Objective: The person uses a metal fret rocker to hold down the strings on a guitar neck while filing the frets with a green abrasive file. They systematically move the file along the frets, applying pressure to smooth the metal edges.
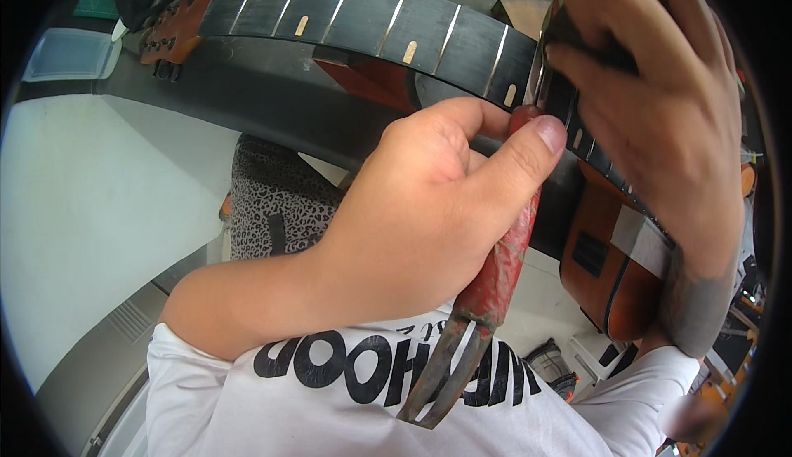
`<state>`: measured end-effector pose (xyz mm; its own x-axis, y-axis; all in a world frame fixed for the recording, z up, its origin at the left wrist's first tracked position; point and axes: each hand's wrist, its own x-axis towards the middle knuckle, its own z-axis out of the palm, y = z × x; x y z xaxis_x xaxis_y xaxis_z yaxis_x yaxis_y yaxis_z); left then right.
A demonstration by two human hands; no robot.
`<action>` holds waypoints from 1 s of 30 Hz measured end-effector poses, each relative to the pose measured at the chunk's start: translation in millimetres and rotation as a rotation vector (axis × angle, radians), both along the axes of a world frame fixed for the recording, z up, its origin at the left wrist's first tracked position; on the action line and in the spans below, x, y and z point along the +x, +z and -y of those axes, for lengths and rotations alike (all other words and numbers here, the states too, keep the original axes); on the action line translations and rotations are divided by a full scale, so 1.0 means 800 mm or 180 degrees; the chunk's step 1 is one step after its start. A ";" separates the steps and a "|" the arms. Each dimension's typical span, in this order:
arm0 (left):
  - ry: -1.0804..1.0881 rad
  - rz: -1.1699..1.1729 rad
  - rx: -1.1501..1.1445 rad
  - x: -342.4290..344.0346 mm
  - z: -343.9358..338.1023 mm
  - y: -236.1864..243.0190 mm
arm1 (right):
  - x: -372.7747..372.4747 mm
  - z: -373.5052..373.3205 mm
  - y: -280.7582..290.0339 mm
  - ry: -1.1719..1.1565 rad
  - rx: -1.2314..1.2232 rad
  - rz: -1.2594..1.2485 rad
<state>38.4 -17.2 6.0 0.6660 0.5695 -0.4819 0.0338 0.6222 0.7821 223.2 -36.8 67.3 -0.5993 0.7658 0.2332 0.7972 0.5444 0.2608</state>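
Note:
My left hand (437, 209) is closed round a worn red-handled tool (495, 280), its thumb laid along the handle near the top. A forked metal end of the tool points down toward my shirt. Its other end is beside the dark fretboard (355, 20) of a guitar, which has bright metal frets and pale oblong inlays. Over the fretboard, close to the tool's upper end, is my right hand (660, 86). Its fingers are curled round a dark thing with a green edge, mostly hidden by the hand.
The guitar's brown headstock (177, 28) is at the upper left, beside a clear plastic box (70, 54). Its orange-brown body (606, 251), with a white sheet (639, 242) on it, is at the right. A large white panel (99, 201) and leopard-print fabric (276, 185) are at the left.

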 end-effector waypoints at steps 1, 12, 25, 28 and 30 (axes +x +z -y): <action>-0.0087 -0.0002 0.0008 0.001 0.000 0.000 | -0.001 0.005 0.003 -0.0063 -0.0015 0.0025; 0.0056 -0.0016 -0.0048 0.001 0.000 0.001 | 0.000 -0.001 -0.003 0.0026 0.0027 -0.0010; 0.0000 0.0054 -0.0048 0.004 0.001 -0.001 | -0.001 0.005 0.001 -0.0070 0.0022 0.0041; -0.0010 -0.0015 -0.0025 0.001 0.000 0.003 | -0.002 0.001 -0.005 0.0017 0.0035 -0.0002; 0.0089 -0.0017 -0.0015 0.002 0.001 0.000 | -0.002 -0.002 -0.006 0.0042 0.0054 -0.0006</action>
<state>39.8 -18.4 5.7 0.6472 0.5856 -0.4882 0.0206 0.6267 0.7790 221.7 -34.8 62.4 -0.6088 0.7538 0.2473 0.7905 0.5504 0.2686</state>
